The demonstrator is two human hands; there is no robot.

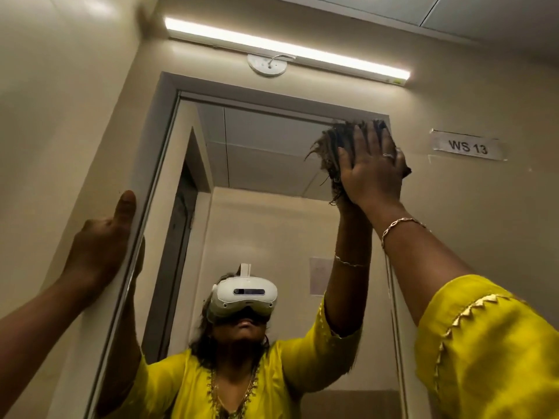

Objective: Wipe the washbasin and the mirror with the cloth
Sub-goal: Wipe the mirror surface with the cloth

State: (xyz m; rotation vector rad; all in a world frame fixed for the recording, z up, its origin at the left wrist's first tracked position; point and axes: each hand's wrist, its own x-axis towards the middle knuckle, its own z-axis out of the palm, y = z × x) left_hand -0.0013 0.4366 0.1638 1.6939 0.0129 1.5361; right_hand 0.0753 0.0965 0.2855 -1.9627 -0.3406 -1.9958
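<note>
A tall mirror [266,164] in a grey frame fills the middle of the wall. My right hand [373,173] presses a dark, frayed cloth [331,146] flat against the glass in the mirror's top right corner, fingers spread over it. My left hand [99,249] rests flat on the wall at the mirror's left frame edge, thumb pointing up, holding nothing. The glass reflects a person in a yellow top wearing a white headset, with the raised arm. The washbasin is out of view.
A lit tube lamp [287,49] runs above the mirror, with a round white fitting [267,65] under it. A label reading "WS 13" [467,145] is stuck on the wall to the right. A side wall stands close on the left.
</note>
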